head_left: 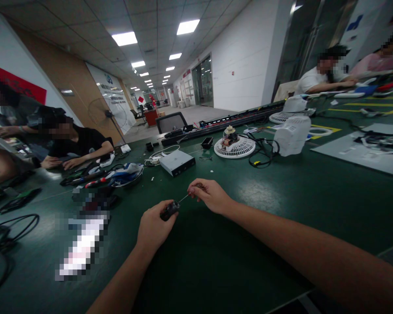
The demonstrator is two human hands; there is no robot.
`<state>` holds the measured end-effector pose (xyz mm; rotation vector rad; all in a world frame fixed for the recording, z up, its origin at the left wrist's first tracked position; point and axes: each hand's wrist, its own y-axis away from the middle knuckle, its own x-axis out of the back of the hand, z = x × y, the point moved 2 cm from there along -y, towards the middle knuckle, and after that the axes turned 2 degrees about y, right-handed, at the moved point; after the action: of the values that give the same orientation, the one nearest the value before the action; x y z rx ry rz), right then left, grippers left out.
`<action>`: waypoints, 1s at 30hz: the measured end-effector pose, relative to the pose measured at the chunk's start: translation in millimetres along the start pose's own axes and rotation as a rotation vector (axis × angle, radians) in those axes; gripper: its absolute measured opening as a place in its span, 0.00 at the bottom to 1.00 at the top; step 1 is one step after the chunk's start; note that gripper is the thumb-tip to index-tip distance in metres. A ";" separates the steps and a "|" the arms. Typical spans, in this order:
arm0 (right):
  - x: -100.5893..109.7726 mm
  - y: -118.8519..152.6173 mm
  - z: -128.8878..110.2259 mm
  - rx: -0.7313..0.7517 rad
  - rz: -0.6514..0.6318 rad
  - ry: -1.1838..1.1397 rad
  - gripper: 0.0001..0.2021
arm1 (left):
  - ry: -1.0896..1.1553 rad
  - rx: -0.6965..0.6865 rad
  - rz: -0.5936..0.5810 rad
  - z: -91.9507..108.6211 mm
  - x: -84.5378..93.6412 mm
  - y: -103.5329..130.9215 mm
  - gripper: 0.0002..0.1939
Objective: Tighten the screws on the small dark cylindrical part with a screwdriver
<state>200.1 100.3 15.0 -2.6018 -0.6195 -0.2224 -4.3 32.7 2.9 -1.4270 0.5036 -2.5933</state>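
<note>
"Green worktop [216,261]; what is gripped above it?"
"A black part [168,212], by the left hand [153,223]; a thin-shafted tool [184,199], at the part's two o'clock, by the right hand [212,196]."
"Risk?"
"A jabbed left hand, if the tool is pressed askew."

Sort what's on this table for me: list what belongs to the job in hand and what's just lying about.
In the job, by the look of it:
small black part, held in the left hand
thin-shafted tool, held in the right hand and pointed at that part

Apparently just lying about:
optical drive
white fan grille
white plastic housing
</note>
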 end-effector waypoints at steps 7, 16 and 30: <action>0.2 1.4 -7.8 0.003 -0.009 0.077 0.13 | -0.022 0.000 -0.010 0.6 -1.5 0.6 0.17; 1.9 0.9 -2.8 0.017 0.039 0.011 0.13 | -0.019 0.001 -0.029 1.2 0.3 0.2 0.18; 2.6 2.6 -7.1 0.067 0.104 0.100 0.15 | 0.004 -0.030 -0.075 0.3 -1.5 1.3 0.18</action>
<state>203.3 96.0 20.9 -2.5325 -0.4481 -0.2917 -3.3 31.8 1.4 -1.4786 0.5006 -2.6579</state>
